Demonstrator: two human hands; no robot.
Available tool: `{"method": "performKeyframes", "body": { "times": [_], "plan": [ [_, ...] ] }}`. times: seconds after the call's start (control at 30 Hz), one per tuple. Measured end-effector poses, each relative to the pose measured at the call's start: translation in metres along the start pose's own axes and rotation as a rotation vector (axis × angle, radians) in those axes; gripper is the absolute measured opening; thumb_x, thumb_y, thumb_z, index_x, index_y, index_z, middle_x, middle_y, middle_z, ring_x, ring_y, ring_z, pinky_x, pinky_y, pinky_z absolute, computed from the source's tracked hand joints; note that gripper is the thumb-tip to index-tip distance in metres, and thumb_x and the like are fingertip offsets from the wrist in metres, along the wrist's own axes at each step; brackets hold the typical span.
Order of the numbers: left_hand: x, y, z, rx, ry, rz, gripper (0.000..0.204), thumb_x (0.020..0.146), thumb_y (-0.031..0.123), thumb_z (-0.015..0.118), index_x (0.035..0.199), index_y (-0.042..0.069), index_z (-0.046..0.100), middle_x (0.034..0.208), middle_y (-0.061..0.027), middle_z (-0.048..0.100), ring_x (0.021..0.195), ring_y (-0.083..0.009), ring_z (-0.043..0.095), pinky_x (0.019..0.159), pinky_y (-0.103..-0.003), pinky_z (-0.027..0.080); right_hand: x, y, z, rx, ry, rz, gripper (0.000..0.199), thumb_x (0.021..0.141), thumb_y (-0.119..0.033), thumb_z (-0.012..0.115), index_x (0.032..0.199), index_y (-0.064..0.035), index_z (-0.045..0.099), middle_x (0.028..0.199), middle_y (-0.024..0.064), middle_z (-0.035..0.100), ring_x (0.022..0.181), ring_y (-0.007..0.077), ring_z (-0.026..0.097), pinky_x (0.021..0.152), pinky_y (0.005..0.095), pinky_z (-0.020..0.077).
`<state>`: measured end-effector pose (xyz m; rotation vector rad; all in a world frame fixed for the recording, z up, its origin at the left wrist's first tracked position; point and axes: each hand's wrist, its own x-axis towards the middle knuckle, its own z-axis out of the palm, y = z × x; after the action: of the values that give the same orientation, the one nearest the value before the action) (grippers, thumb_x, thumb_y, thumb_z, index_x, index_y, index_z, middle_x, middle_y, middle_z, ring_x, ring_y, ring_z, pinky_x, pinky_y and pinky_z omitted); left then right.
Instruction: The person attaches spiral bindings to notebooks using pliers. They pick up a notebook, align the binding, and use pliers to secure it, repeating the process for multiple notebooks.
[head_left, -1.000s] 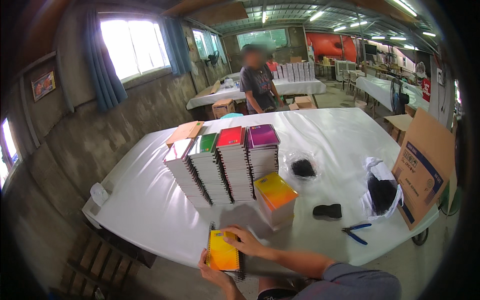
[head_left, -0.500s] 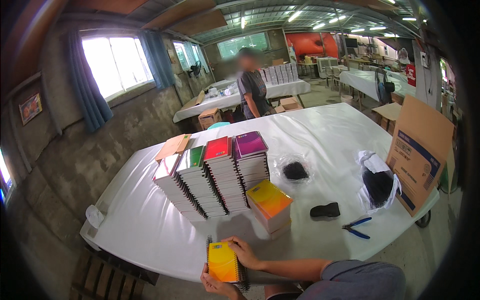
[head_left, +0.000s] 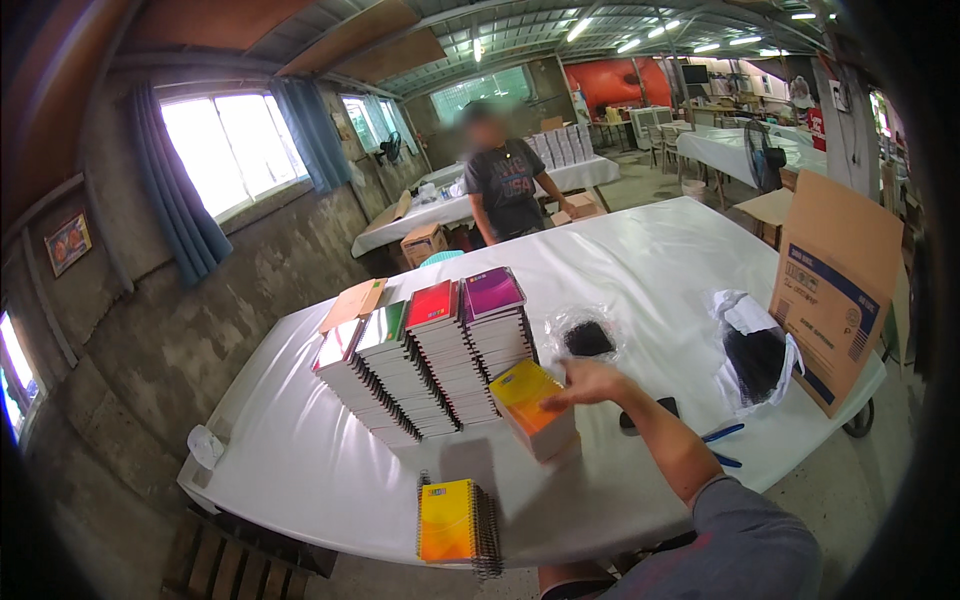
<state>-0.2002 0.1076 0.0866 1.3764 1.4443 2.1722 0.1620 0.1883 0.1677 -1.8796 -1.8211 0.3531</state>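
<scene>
1. Yellow spiral notebooks (head_left: 447,520) lie piled at the near edge of the white tabletop (head_left: 340,480), dark coils showing along their right side; the left hand is out of view.
2. Beyond them, the right hand (head_left: 594,382) reaches to a yellow-orange notebook stack (head_left: 545,428), no coil visible on it. The thumb rests on the top cover; whether the fingers (head_left: 578,367) grip, one cannot tell.
3. The step in hand appears to be taking a notebook from that stack; the next move calls for a secure pinch, edges kept square.
4. Farther back, coil-bound stacks (head_left: 443,365) stand beside it.
5. Past the tabletop stands a co-worker (head_left: 503,190).
</scene>
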Motion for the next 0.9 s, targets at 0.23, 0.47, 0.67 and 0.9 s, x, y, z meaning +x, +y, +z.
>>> {"method": "performKeyframes", "body": {
  "times": [0.23,0.47,0.67,0.9],
  "plan": [
    [-0.011,0.04,0.007,-0.147,-0.388,-0.094,0.037,0.09,0.028,0.049,0.099,-0.007,0.057,0.104,-0.0231,0.056,0.094,-0.0313,0.056,0.085,-0.042,0.045,-0.004,0.003,-0.001,0.119,-0.093,0.12,0.06,0.066,-0.042,0.074,0.105,0.0002,0.057,0.096,0.0161,0.064,0.083,0.0279,0.063,0.073,0.0354,0.0481],
    [-0.05,0.111,0.029,-0.263,-0.587,0.163,0.035,0.089,0.027,0.053,0.094,-0.006,0.059,0.103,-0.0227,0.057,0.095,-0.0308,0.056,0.085,-0.042,0.044,-0.085,-0.02,-0.023,0.274,0.455,-0.121,0.032,0.071,-0.022,0.07,0.096,-0.0083,0.057,0.081,0.0131,0.064,0.079,0.032,0.062,0.068,0.0408,0.0477],
    [-0.107,0.106,0.117,-0.129,-0.83,0.611,0.051,0.079,0.037,0.061,0.121,0.009,0.051,0.116,-0.0089,0.054,0.114,-0.0265,0.049,0.097,-0.052,0.031,-0.156,0.033,0.025,-0.117,0.139,-0.157,0.023,0.075,-0.017,0.062,0.098,-0.0166,0.057,0.075,0.0087,0.062,0.07,0.0302,0.062,0.058,0.0412,0.0482],
    [-0.18,0.041,0.154,0.408,-0.938,0.665,0.051,0.07,0.052,0.067,0.104,0.015,0.058,0.1,-0.0032,0.056,0.114,-0.0216,0.046,0.094,-0.067,0.005,-0.182,0.082,0.038,0.236,-0.153,-0.096,0.038,0.075,-0.022,0.064,0.112,-0.014,0.057,0.1,0.0112,0.059,0.1,0.0309,0.055,0.084,0.0413,0.0444]
  ]
}}
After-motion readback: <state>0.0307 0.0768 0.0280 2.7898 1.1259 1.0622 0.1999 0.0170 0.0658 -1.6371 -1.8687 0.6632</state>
